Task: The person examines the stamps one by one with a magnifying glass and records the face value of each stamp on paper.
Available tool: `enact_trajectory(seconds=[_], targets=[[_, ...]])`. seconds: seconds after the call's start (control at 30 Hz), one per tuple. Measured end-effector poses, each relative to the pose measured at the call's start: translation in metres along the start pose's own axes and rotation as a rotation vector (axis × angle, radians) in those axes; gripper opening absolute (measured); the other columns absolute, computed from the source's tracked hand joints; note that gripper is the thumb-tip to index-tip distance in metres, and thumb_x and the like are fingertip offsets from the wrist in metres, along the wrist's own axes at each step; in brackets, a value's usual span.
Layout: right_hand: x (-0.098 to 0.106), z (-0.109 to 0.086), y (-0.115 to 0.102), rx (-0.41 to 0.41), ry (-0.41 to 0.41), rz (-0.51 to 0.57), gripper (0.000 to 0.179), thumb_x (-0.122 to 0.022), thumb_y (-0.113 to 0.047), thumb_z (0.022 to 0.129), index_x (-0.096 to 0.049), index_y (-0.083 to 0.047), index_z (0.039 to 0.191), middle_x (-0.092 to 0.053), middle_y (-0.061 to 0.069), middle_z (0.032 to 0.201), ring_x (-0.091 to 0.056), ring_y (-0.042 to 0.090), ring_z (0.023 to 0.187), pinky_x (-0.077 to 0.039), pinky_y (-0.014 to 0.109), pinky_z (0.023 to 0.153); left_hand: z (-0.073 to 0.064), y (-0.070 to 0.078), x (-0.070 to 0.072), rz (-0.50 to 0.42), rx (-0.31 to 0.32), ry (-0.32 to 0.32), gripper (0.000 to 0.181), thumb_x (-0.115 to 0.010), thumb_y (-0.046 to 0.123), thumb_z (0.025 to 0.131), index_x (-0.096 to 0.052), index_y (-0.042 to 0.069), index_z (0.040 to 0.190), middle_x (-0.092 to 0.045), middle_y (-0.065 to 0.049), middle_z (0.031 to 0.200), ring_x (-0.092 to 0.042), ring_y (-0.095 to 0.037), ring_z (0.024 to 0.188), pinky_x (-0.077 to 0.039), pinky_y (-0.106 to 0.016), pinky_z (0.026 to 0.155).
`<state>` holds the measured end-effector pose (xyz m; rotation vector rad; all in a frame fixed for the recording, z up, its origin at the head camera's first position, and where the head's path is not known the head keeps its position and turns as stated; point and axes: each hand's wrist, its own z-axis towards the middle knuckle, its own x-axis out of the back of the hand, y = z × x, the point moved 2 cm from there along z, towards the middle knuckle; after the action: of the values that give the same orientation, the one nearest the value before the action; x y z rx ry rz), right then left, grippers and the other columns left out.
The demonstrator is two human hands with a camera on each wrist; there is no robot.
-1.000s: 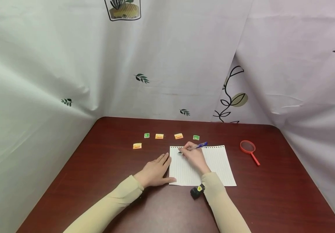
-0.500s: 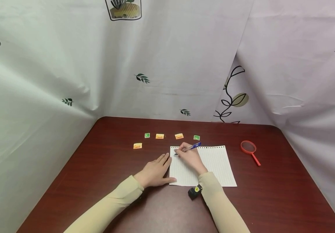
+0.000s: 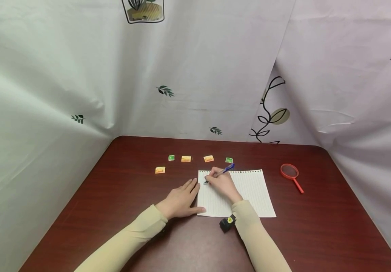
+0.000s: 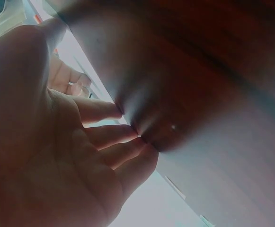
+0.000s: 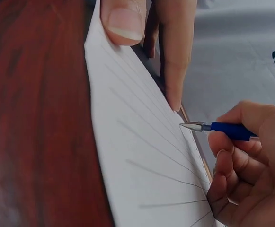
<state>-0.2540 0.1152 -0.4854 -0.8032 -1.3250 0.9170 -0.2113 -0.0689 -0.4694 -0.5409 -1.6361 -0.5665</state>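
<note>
A pale printed fabric hangs behind the dark red-brown bench, on which the ruled sheet lies flat in the middle, its punched edge on the far side and its faint lines seeming to run toward the person. The left hand lies palm down with fingers extended and thumb spread, fingertips along the sheet's left edge and thumb over its near left corner. That is a sound brace for writing; light, even pressure there should stop the page sliding, provided the fingertips leave room for the nib. The right hand rests over the sheet, pinching the pen close to its tip; a loose pinch, with the hand's edge supported on the paper, should give the steadiest strokes. Well to the right lies the red magnifying glass, out of the writing arm's way. The blue pen slants with its nib near the sheet's upper left; contact is too fine to confirm, and a gentle touch following the ruling would suit. Beyond the sheet and to its left lie three yellow slips, then two smaller green slips, best left undisturbed.
</note>
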Motion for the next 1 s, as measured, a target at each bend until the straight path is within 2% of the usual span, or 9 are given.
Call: enact_trajectory(seconds=[0.2,0.53,0.73,1.0], targets=[[0.0007,0.0005,0.0005,-0.009,0.023,0.006,0.018,-0.072,-0.018,0.089,-0.062,-0.013,0.075,-0.066,0.0,0.063,-0.052,0.012,0.054,-0.036,0.026,0.054,0.0006,-0.0008,-0.0003,-0.004,0.001,-0.004,0.092,-0.053,0.069,0.093,-0.04,0.002,0.153,-0.034,-0.02,0.159,-0.034,-0.032,0.147,-0.047,-0.045,0.104],[0.0035,0.0015,0.0047,-0.015,0.025,0.011,0.017,-0.069,-0.015,0.088,-0.061,-0.013,0.073,-0.063,-0.001,0.058,-0.049,0.012,0.052,-0.035,0.026,0.053,0.001,-0.0009,-0.0011,-0.007,0.005,-0.009,0.092,-0.053,0.07,0.093,-0.04,0.002,0.154,-0.034,-0.019,0.16,-0.033,-0.032,0.147,-0.047,-0.044,0.104],[0.0084,0.0011,0.0067,-0.048,0.062,0.036,0.017,-0.069,-0.017,0.089,-0.062,-0.013,0.075,-0.064,0.001,0.061,-0.051,0.013,0.053,-0.035,0.027,0.052,0.001,-0.0014,-0.0021,-0.004,0.0,-0.004,0.091,-0.053,0.07,0.093,-0.04,0.003,0.154,-0.035,-0.019,0.159,-0.034,-0.031,0.147,-0.047,-0.044,0.104],[0.0079,0.0015,0.0054,-0.038,0.05,0.031,0.018,-0.07,-0.018,0.09,-0.062,-0.012,0.075,-0.064,0.002,0.062,-0.052,0.013,0.054,-0.036,0.027,0.053,0.0015,-0.0028,-0.0034,-0.007,0.003,-0.007,0.091,-0.054,0.07,0.093,-0.04,0.003,0.154,-0.034,-0.018,0.16,-0.034,-0.031,0.147,-0.047,-0.044,0.105]])
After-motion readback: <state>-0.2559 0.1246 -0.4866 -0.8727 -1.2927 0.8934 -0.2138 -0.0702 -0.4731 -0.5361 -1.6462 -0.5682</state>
